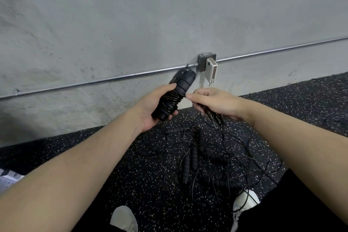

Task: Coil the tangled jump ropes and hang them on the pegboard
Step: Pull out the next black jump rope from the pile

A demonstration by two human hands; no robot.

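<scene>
The left hand (150, 108) grips a pair of black handles (177, 92) at the middle of the frame, cord already wound tightly round them. The right hand (212, 102), just beside, pinches the loose cord (216, 118) that trails down to the tangled pile of ropes (203, 158) on the speckled floor (131, 175), lower centre. No pegboard is in view. The trailing cord probably runs through that tangle, so further winding could snag, drag other handles up, or tighten a knot; slack in the pinch could let the wraps spring loose.
</scene>
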